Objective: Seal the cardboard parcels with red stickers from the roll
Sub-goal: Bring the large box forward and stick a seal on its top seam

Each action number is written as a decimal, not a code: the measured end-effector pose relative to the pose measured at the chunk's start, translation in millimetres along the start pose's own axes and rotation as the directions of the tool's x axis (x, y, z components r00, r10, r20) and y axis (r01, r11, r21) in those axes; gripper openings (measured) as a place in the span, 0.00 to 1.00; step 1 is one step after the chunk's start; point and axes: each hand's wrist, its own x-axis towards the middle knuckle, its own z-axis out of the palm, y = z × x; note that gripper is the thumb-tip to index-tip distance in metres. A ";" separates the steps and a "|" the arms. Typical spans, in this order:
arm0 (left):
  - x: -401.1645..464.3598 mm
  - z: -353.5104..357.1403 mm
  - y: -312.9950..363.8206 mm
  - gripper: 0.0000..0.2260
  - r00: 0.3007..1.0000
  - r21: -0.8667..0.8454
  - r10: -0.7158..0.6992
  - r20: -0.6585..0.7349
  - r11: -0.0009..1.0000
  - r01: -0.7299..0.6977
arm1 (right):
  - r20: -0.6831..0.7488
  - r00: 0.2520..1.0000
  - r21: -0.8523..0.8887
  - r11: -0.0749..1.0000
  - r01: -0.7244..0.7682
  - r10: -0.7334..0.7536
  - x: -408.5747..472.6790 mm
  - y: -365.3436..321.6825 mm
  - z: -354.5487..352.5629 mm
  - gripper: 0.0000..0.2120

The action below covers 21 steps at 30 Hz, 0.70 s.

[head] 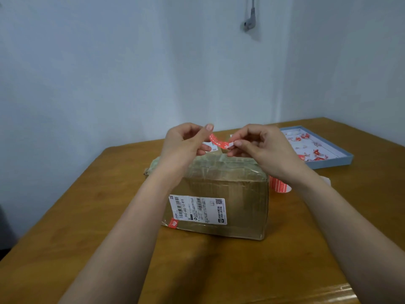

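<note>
We see a red sticker [218, 142] stretched between both grips: the left hand [186, 142] pinches one end, the right hand [256, 145] the other, above the parcel [219, 194]. The roll [279, 185] sits half hidden behind our right wrist; beyond it, a blue tray [341, 162] on the desk [87, 216].

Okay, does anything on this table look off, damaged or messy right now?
The cardboard parcel looks worn: its top is rumpled under wrinkled clear tape. One red sticker sits crooked on its lower front corner. Used red scraps lie scattered in the blue tray. The sticker strip pinched between both hands looks fine.
</note>
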 end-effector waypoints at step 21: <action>-5.7 -23.8 -15.4 0.04 0.983 -0.126 -0.118 -0.138 0.987 0.101 | -0.137 0.972 0.097 0.979 -0.179 0.191 13.9 7.3 25.0 0.08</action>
